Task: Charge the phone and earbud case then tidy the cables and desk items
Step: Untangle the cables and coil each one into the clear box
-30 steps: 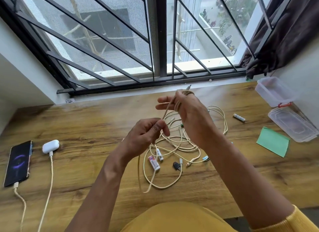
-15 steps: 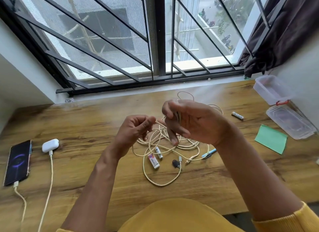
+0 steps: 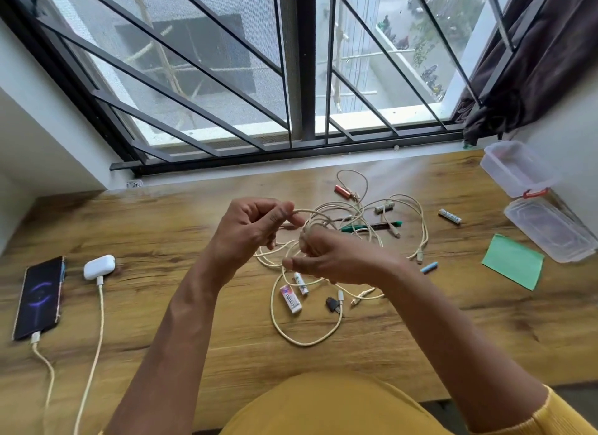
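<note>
A tangle of cream cables (image 3: 326, 334) lies in the middle of the wooden desk (image 3: 161, 227). My left hand (image 3: 255, 227) pinches one strand of it above the desk. My right hand (image 3: 333, 256) grips a small coil of the same cable, wound around its fingers. At the far left lie a dark phone (image 3: 40, 297) with a lit screen and a white earbud case (image 3: 99, 267), each with a cream cable plugged in. Among the loops lie a white eraser (image 3: 290, 299), several batteries (image 3: 449, 216), a green pen (image 3: 372, 225) and a small black key (image 3: 333, 305).
A clear plastic box (image 3: 514, 169) and its lid (image 3: 550, 229) sit at the right end by the wall, with a green sticky pad (image 3: 513, 261) in front of them. A barred window runs along the desk's far edge. A dark curtain (image 3: 530, 59) hangs at top right.
My right hand has come down from its raised position to just above the tangle and turned over with the coil. My left hand has moved up and right, closer to it.
</note>
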The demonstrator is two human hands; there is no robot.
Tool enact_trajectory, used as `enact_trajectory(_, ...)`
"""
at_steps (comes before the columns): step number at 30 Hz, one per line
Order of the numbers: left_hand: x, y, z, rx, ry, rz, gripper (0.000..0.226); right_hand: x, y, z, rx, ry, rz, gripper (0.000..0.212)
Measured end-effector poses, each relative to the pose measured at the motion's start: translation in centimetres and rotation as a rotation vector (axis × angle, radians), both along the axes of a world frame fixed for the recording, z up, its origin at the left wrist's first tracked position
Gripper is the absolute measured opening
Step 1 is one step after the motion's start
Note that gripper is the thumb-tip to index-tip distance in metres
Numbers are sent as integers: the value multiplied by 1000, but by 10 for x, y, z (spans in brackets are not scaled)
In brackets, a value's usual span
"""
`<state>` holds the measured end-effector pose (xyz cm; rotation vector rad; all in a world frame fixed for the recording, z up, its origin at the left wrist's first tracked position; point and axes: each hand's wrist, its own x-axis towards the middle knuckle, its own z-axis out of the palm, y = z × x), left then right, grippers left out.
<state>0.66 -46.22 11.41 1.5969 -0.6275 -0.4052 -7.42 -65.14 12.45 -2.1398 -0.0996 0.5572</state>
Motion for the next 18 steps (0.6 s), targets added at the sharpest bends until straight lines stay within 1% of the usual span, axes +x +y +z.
enact_trajectory(1,-2,0,0,1,-4,-2,27,1,-1,-1,60,-1,-35,30)
enact_trajectory(3,-5,-1,-1,-6,8,-18,29,2,-2,-3,217,-17,-86,36)
enact_trajectory(6,-11,-2,-4,-40,41,-76,31,4,-5,-2,514,-106,-163,25)
enact_trajectory(9,-15,-2,-7,-34,57,-131,30,3,-12,6,808,-198,-303,25)
enact_trajectory(11,-18,-4,-9,-29,57,-174,29,3,-16,13,985,-209,-351,13)
enact_trajectory(12,-18,-6,-11,-27,52,-192,28,4,-18,16,1087,-191,-328,6)
enact_trajectory(13,-18,-8,-13,-23,40,-209,26,4,-20,20,1179,-166,-296,5)
enact_trajectory(15,-17,-12,-19,-8,-1,-241,24,5,-24,25,1278,-122,-211,16)
enact_trajectory(16,-15,-14,-22,3,-19,-249,23,6,-26,26,1285,-100,-160,19)
enact_trajectory(18,-14,-17,-27,40,-45,-239,21,5,-26,26,1215,-70,-55,23)
